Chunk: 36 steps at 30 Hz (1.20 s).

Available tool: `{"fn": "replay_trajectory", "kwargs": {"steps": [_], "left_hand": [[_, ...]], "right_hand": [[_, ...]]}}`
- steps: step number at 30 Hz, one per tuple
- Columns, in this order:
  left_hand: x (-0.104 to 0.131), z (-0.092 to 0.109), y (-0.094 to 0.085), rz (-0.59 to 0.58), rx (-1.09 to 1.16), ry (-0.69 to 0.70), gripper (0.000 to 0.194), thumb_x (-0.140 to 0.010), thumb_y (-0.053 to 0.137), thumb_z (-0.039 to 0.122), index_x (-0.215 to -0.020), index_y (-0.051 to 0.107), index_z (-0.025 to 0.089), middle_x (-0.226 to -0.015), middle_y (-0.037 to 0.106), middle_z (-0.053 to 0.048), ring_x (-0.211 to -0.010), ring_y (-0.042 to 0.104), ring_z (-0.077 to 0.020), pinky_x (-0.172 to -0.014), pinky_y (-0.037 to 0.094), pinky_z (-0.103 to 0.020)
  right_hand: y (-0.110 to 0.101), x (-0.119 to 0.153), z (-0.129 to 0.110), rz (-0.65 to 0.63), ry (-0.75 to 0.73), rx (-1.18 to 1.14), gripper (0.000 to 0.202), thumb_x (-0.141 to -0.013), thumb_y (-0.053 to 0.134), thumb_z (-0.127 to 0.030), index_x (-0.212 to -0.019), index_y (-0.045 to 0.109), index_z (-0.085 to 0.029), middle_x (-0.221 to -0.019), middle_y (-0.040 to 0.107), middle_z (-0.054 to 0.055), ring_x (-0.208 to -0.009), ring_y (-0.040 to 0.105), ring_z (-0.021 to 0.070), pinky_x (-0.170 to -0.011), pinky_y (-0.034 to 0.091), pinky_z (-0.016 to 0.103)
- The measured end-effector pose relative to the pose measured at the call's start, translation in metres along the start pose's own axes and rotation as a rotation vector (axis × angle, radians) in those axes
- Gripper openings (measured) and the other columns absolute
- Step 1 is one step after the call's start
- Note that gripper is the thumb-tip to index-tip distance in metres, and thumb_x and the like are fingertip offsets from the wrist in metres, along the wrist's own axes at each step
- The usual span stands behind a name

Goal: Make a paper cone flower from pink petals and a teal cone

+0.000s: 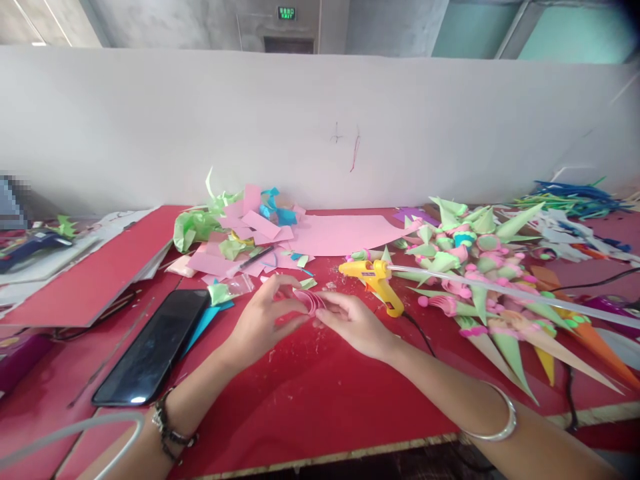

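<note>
Between my two hands, over the red table (320,393), is a small coiled pink paper piece (314,302) with several curved layers. My left hand (267,313) pinches it from the left with thumb and fingers. From the right, the fingertips of my right hand (357,325) close on its other side. Just beyond my right hand lies a yellow glue gun (373,277) with a long clear glue stick (465,287) out of its back. A black phone (155,347) rests left of my left hand.
Green and pink paper cones (480,253) are heaped at the right. Pink paper scraps (260,227) and crumpled green paper (195,230) lie at the back left, beside a large pink sheet (345,233). A red board (95,267) stands left. A white partition (250,127) closes the back.
</note>
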<state>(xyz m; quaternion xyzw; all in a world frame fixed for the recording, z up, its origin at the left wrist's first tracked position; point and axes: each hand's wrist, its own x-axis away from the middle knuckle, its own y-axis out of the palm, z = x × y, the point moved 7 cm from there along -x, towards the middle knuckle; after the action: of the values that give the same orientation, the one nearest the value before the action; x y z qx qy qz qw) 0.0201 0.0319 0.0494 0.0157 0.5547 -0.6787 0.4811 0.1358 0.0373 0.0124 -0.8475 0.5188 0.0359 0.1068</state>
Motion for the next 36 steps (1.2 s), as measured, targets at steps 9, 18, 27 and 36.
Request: {"fn": "replay_trajectory", "kwargs": {"steps": [9, 18, 27, 36], "left_hand": [[-0.001, -0.007, 0.003, -0.036, 0.068, -0.02, 0.008, -0.078, 0.055, 0.021, -0.076, 0.063, 0.019, -0.094, 0.048, -0.006, -0.087, 0.049, -0.0161, -0.075, 0.043, -0.03], [-0.003, -0.008, -0.005, -0.028, 0.064, -0.045, 0.012, -0.071, 0.052, 0.009, -0.076, 0.058, 0.018, -0.095, 0.047, -0.006, -0.092, 0.048, -0.0169, -0.079, 0.044, -0.031], [-0.003, -0.012, -0.012, -0.027, 0.043, -0.017, 0.016, -0.068, 0.052, 0.006, -0.076, 0.059, 0.018, -0.098, 0.046, -0.006, -0.092, 0.046, -0.0165, -0.079, 0.042, -0.03], [-0.002, -0.012, -0.01, -0.055, 0.046, -0.026, 0.014, -0.069, 0.053, 0.009, -0.075, 0.061, 0.02, -0.101, 0.044, -0.004, -0.093, 0.046, -0.0167, -0.08, 0.044, -0.03]], "right_hand": [[-0.004, -0.001, 0.0, 0.02, 0.002, 0.149, 0.031, -0.08, 0.049, -0.023, -0.11, 0.053, -0.021, -0.111, 0.059, 0.006, -0.1, 0.056, 0.0166, -0.081, 0.049, 0.03], [-0.006, -0.002, 0.002, 0.035, -0.02, 0.212, 0.031, -0.079, 0.051, -0.028, -0.109, 0.052, -0.022, -0.108, 0.059, 0.005, -0.095, 0.057, 0.0157, -0.077, 0.05, 0.028], [-0.009, -0.002, 0.0, 0.058, -0.007, 0.244, 0.025, -0.077, 0.053, -0.028, -0.102, 0.053, -0.023, -0.098, 0.059, 0.003, -0.088, 0.057, 0.0143, -0.076, 0.049, 0.03], [-0.01, 0.001, -0.008, 0.063, -0.05, 0.284, 0.031, -0.076, 0.056, -0.032, -0.105, 0.05, -0.024, -0.104, 0.057, 0.002, -0.089, 0.056, 0.0139, -0.073, 0.049, 0.026]]}}
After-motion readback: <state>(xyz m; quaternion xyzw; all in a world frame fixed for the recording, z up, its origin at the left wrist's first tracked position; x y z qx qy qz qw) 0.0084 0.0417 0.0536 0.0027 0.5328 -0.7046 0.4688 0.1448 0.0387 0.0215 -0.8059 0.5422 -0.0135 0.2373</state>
